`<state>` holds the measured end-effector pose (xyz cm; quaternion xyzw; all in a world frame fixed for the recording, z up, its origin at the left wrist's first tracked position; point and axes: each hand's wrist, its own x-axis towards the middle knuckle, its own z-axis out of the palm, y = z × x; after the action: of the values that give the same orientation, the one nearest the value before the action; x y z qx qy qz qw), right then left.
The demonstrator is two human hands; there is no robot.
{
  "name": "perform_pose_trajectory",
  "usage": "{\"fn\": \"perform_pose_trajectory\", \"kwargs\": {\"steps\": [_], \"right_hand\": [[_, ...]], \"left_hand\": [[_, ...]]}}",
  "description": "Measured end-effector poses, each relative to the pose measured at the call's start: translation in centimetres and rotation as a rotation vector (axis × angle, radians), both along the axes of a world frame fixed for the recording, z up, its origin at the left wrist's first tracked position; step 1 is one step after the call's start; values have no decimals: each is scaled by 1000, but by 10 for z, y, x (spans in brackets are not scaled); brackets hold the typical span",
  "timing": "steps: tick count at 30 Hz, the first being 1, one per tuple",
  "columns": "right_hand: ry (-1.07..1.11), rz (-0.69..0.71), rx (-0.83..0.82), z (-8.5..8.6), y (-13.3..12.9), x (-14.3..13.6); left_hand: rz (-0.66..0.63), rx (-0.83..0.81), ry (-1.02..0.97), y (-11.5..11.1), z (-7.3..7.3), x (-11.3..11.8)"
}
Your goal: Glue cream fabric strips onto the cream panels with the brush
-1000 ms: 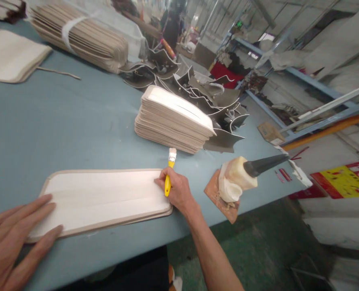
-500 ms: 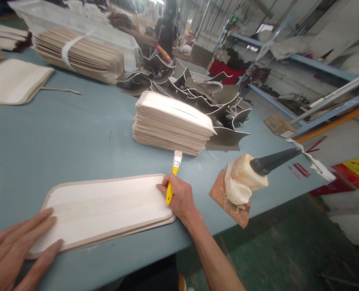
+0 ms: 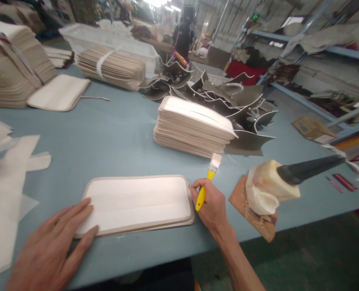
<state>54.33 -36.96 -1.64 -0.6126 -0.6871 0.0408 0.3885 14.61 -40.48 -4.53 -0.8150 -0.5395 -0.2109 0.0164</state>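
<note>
A long white panel with beige edges (image 3: 137, 204) lies on the blue-grey table, with at least one more layer beneath it. My left hand (image 3: 55, 238) rests on its left end, fingers spread. At the panel's right end, my right hand (image 3: 210, 202) holds a yellow-handled brush (image 3: 201, 197), bristles pointing up and away; its thumb and fingertips are near the panel's edge. To the right stands a whitish, glue-crusted container (image 3: 260, 190) with a dark handle, on a brown board (image 3: 267, 228). Beyond the brush sits a stack of similar panels (image 3: 191, 129).
Dark grey curved pieces (image 3: 249, 141) lie behind the stack. Banded beige bundles (image 3: 121, 66) and a clear bin (image 3: 146, 52) stand at the back. White sheets (image 3: 3, 206) lie at left. A cardboard box (image 3: 313, 128) is at right. A person (image 3: 184, 38) stands far off.
The view has shifted left, so more bundles and the white sheets show. My right hand, still with the brush, has moved slightly off the panel's right end. My left hand stays on the panel.
</note>
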Motion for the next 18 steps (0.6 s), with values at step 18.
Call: {"fn": "perform_pose_trajectory", "kwargs": {"steps": [18], "right_hand": [[-168, 354, 5, 2, 17, -149]], "left_hand": [[65, 98, 29, -6, 0, 10]]}}
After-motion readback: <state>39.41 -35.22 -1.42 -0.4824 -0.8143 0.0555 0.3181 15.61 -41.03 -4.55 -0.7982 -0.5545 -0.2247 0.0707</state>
